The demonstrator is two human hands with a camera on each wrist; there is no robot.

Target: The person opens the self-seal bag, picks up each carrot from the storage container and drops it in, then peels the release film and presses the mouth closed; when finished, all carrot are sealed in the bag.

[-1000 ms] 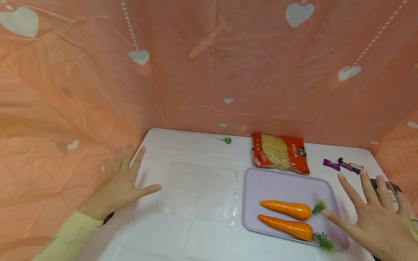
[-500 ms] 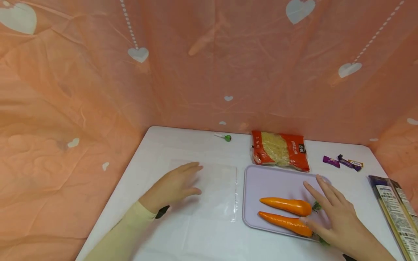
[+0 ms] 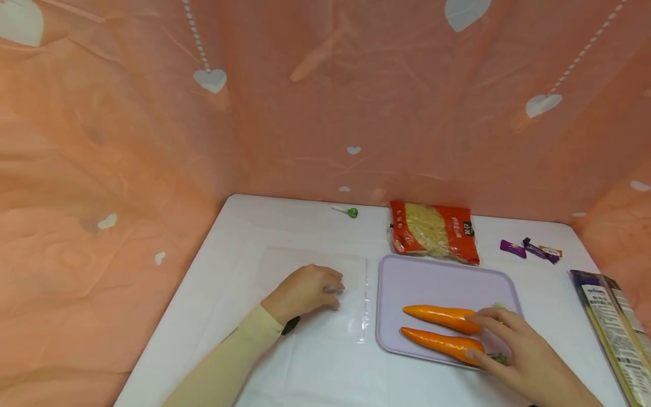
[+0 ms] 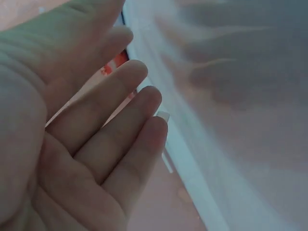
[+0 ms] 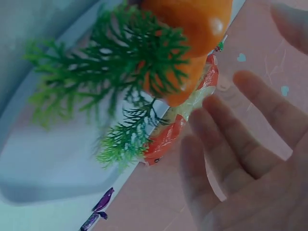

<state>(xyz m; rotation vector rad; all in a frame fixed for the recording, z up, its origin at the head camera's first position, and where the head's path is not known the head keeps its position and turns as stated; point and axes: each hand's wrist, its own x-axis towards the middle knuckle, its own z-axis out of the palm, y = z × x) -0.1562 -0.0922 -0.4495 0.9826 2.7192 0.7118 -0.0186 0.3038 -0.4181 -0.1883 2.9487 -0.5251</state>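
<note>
My left hand (image 3: 305, 291) hovers low over a clear plastic bag (image 3: 351, 325) lying flat on the white table. In the left wrist view its fingers (image 4: 130, 163) bend loosely and hold nothing. My right hand (image 3: 526, 359) reaches over the right side of a pale purple tray (image 3: 432, 274). Two orange carrots with green tops, an upper carrot (image 3: 437, 316) and a lower carrot (image 3: 437, 342), lie side by side on it. The right fingers are spread beside the carrots' thick ends and partly hide the tops. In the right wrist view the green leaves (image 5: 110, 67) appear apart from the fingers.
Behind the tray lies a red and yellow food packet (image 3: 432, 232). A green lollipop (image 3: 352, 212) lies near the back edge. Small wrapped candies, including a purple candy (image 3: 513, 249), sit at the back right. A long printed packet (image 3: 610, 333) lies along the right edge.
Both hands have moved inward from the table's sides. The left hand has come rightward over the plastic bag, its fingers less spread. The right hand has moved left to the carrots, which stay in place.
</note>
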